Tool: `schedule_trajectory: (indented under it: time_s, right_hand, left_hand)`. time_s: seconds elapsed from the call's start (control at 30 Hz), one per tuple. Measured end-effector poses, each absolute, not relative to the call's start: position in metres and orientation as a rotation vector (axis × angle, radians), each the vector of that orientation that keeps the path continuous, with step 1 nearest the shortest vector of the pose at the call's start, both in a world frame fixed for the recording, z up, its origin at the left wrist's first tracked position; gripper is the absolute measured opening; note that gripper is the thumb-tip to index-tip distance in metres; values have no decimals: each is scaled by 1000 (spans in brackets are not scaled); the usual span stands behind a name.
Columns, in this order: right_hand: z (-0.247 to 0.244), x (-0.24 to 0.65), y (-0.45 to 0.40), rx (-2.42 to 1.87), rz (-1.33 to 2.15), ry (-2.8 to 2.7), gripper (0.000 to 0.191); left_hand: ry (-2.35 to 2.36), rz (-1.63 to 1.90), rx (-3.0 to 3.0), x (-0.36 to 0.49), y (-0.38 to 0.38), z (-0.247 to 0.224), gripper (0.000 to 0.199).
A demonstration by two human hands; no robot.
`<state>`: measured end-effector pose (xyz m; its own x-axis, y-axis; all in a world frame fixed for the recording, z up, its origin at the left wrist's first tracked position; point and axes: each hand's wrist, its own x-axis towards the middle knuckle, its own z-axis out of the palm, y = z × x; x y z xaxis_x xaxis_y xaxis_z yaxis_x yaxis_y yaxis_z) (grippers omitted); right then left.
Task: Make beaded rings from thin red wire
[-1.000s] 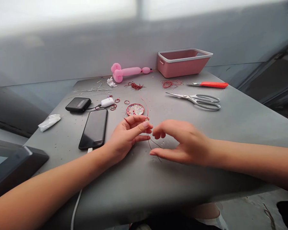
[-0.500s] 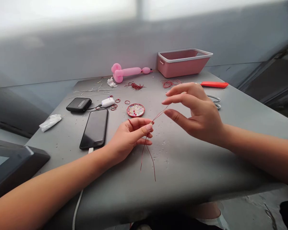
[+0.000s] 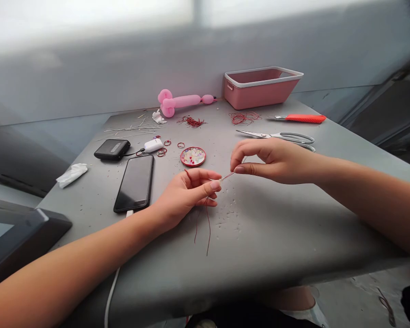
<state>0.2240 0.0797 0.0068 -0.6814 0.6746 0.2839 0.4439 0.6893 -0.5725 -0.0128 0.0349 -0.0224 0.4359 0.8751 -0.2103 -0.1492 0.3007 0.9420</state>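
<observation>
One span of thin dark red cord (image 3: 228,175) bridges the short gap between the left hand (image 3: 189,193) and the right hand (image 3: 273,159), raised above the tabletop (image 3: 276,228). Its long axis runs crosswise, angled slightly away from the person toward the right. Both hands are in contact, one at each end of the span. The left thumb and index finger pinch a small pale piece, apparently a bead (image 3: 221,180); the right thumb and forefinger pinch the cord. Two free cord ends (image 3: 209,228) hang below the left fingers, toward the near edge. A red-rimmed bead dish (image 3: 192,166) lies beyond the left fingertips. Scissors (image 3: 269,135) lie just beyond the right hand, handles partly hidden. A smartphone (image 3: 135,183) lies beside the left forearm.
</observation>
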Motion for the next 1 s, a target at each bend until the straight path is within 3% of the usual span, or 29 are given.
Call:
schedule_trajectory:
  time_s: [0.33, 1.0]
  right_hand:
    - [10, 230, 87, -977, 617, -2243, 23]
    - [9, 234, 92, -857, 434, -2259, 7]
  left_hand:
    - [920, 936, 954, -8, 32, -14, 27]
    - [830, 1009, 955, -10, 32, -18, 32]
